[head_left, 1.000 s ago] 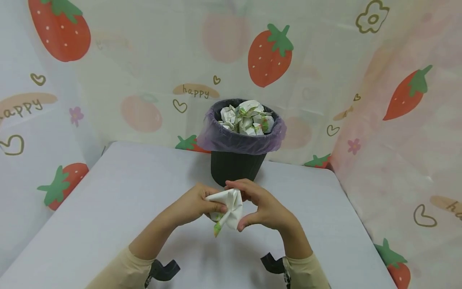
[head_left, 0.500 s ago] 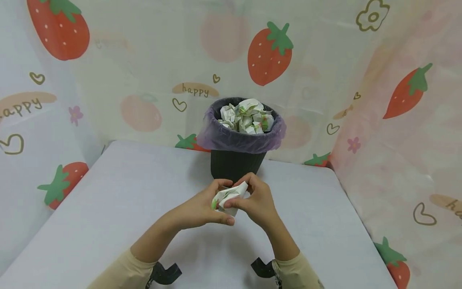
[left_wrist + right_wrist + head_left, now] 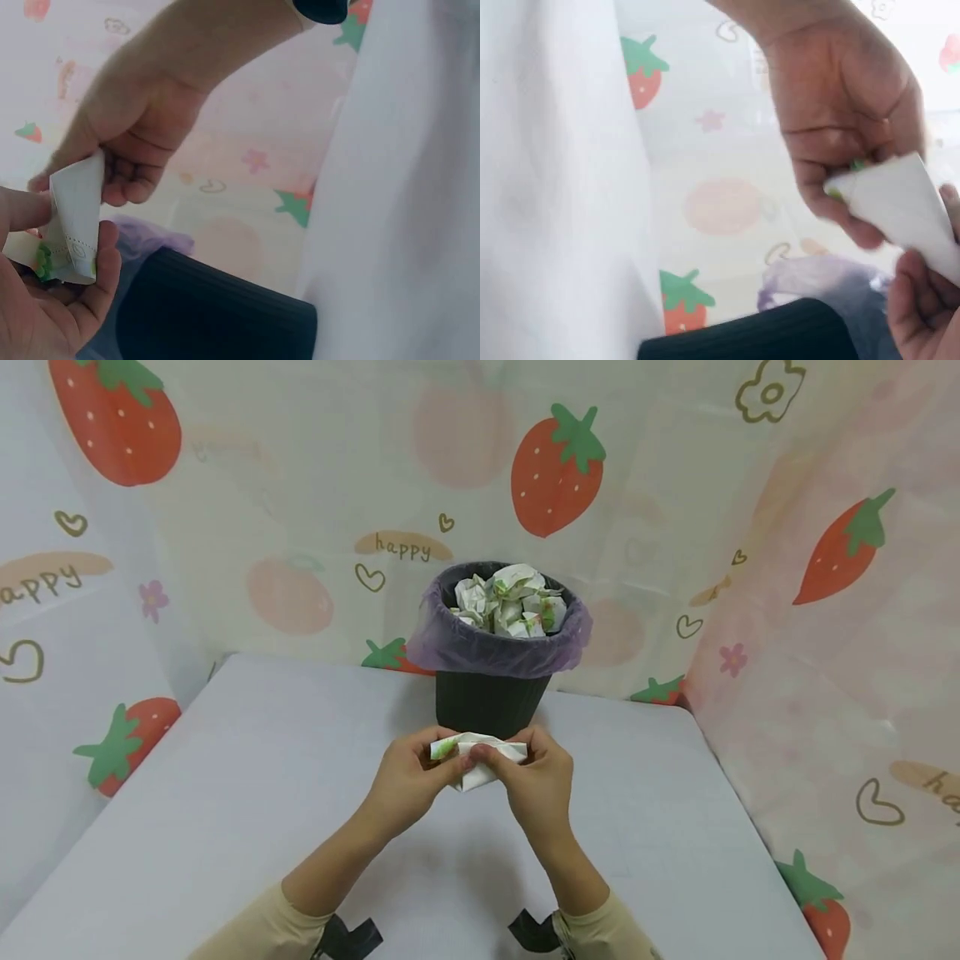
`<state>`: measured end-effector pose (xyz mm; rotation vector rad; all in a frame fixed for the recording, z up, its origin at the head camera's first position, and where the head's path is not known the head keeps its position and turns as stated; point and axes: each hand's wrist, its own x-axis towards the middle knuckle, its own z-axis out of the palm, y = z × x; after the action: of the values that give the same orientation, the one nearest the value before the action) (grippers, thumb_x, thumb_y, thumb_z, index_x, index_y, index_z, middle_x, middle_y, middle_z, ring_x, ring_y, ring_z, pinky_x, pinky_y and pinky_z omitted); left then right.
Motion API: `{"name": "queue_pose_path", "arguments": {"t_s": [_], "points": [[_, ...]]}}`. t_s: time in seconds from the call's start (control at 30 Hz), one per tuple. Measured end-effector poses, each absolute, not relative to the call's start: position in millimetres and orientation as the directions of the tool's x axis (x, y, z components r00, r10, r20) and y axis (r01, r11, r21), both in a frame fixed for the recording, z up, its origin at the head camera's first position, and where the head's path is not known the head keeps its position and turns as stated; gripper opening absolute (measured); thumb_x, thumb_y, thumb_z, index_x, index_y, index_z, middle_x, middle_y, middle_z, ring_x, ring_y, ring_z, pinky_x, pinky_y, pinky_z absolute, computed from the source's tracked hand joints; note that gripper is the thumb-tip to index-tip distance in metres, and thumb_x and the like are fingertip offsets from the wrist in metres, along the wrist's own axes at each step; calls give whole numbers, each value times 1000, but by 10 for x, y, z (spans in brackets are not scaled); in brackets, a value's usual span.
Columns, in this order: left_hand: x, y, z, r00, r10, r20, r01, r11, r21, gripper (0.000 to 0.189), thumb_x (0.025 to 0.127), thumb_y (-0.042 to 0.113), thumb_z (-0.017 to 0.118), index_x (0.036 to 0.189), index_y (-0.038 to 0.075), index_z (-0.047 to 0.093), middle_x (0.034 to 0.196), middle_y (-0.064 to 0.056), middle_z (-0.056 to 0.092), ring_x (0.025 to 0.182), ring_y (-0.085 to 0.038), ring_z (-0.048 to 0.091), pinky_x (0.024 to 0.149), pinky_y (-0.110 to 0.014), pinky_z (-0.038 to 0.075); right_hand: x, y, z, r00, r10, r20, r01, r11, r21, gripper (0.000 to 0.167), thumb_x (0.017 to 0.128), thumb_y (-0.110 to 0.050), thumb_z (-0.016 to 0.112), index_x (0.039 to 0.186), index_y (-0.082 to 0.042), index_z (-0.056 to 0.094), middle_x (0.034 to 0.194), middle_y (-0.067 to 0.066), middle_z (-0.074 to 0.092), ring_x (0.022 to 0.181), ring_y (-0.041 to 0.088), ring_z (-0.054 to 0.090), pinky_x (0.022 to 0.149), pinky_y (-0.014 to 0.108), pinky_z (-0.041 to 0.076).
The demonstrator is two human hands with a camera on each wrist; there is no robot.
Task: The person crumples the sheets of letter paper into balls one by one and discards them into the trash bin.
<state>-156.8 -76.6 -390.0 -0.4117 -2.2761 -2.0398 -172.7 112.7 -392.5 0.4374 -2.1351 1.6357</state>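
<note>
Both hands hold one folded white paper sheet with green print, raised above the table in front of the bin. My left hand pinches its left end, thumb on the near face and fingers behind. At the other end my right hand grips it the same way, the two thumbs meeting at the middle. In the left wrist view the paper shows a fold and a dotted line near its printed end. The right wrist view shows its plain white face between the hands.
A black bin with a purple liner stands behind the hands, heaped with crumpled paper. It rests on a white-covered table. Strawberry-printed sheets hang around the back and sides.
The paper has been turned and folded into a flatter, level strip. The left hand, loose around it half a second ago, now pinches it, and both thumbs have come together.
</note>
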Motion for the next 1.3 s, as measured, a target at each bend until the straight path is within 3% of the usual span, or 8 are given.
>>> {"name": "queue_pose_path", "arguments": {"t_s": [0.13,0.23,0.37,0.63,0.8,0.93,1.1,1.3], "points": [[-1599,-848,-3855,-965,152,215,224,44,974,23,92,15,79,110,3,71,104,-11,69,85,-19,67,73,-25,59,-1775,1263,-3844,-792,-242,561,-609,237,-757,20,83,-11,85,94,-4,71,84,6,69,70,9,59,59,22,54],[-1637,-931,-3813,-965,148,215,213,-28,977,27,91,8,78,115,1,69,104,-10,69,84,-18,66,72,-23,56,-1827,1386,-3795,-675,-444,589,-701,135,-700,27,84,4,79,110,0,72,101,13,73,85,13,67,78,29,61],[-1653,-972,-3779,-969,121,215,200,-123,972,34,86,3,81,118,1,69,105,-8,70,84,-17,67,71,-22,56,-1874,1451,-3788,-573,-539,617,-754,50,-655,28,81,7,80,107,0,73,101,15,74,91,14,69,82,33,62],[-1590,-931,-3774,-940,67,335,333,-40,942,26,87,14,83,111,5,77,99,-5,75,85,-16,69,74,-26,60,-1842,1411,-3787,-670,-382,637,-700,39,-713,24,74,14,83,95,8,74,86,21,74,80,9,69,71,29,62],[-1530,-947,-3739,-852,128,508,523,233,820,57,75,27,92,128,17,73,118,5,75,106,-11,69,90,-31,59,-1797,1355,-3802,-745,-293,599,-643,81,-761,15,79,9,82,91,7,74,81,21,74,73,10,71,66,25,61],[-1517,-936,-3757,-771,144,620,626,345,699,68,71,28,94,133,17,69,125,8,72,105,-8,67,87,-30,58,-1738,1320,-3798,-772,-280,571,-613,92,-785,12,81,4,83,87,4,72,79,16,75,69,11,71,63,26,60],[-1533,-939,-3775,-738,109,665,670,236,704,39,73,18,93,109,15,77,108,4,76,93,-14,67,78,-25,56,-1701,1297,-3788,-769,-308,560,-603,59,-795,12,81,3,83,87,4,72,82,16,74,71,13,71,65,28,61],[-1575,-983,-3766,-885,71,461,463,14,886,20,75,10,91,86,8,74,92,-3,75,88,-18,66,73,-26,59,-1779,1232,-3824,-636,-339,693,-738,6,-675,47,81,-19,86,118,3,67,112,15,71,98,19,72,86,31,61]]}}
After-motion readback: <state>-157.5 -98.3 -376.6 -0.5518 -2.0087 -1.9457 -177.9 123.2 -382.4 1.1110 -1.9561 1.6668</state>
